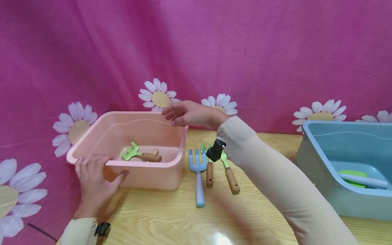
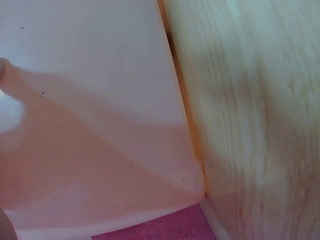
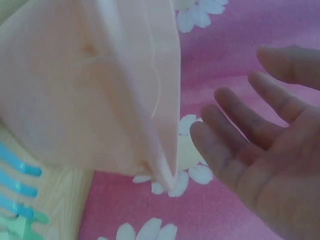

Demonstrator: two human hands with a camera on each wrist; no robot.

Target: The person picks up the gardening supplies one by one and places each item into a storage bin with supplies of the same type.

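A pink bin (image 1: 153,177) stands at the left in the head view; a small green rake with a wooden handle (image 1: 151,157) lies inside. My left hand (image 1: 96,180) grips its front rim at the left corner, fingers over the edge and thumb outside. Above the bin's back right corner, my right hand (image 1: 194,115) hangs with fingers relaxed and nothing held. In the right wrist view, the right hand (image 3: 265,145) is apart from the bin wall (image 3: 60,100). The left wrist view shows the bin's outer wall (image 2: 100,115) close up.
On the wooden table (image 1: 153,217), right of the pink bin, lie a blue fork (image 1: 199,187) and green tools with wooden handles (image 1: 232,180). A blue bin (image 1: 361,204) at the right holds a green and light-blue tool (image 1: 364,179). A pink flowered cloth (image 1: 260,61) hangs behind.
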